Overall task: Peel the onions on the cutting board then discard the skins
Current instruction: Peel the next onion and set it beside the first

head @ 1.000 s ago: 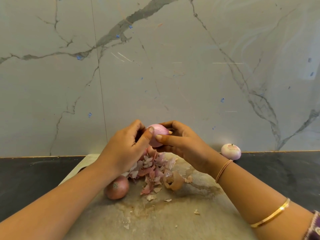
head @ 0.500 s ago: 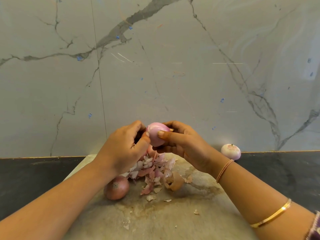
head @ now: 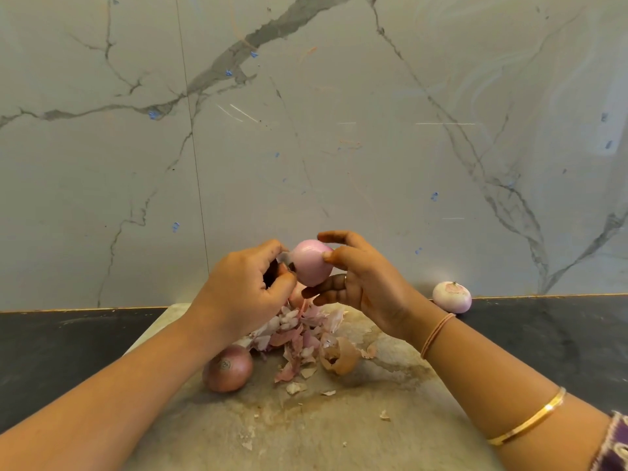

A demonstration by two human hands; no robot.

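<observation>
Right hand (head: 368,288) is gripping the firm, likely slippery onion (head: 311,263) while left hand (head: 243,297) is pinching papery skin (head: 284,257) at its 9 o'clock

Soft, even daylight, faint shadows, sharp focus, wide-angle bowing at edges.

I see a dark counter (head: 68,351) running along the marble wall (head: 339,130). A stained cutting board (head: 339,436) lies on it, carrying an unpeeled onion (head: 227,368) beside a heap of skins (head: 299,338). A peeled onion (head: 452,297) sits on the counter right of the board, near the wall.
</observation>
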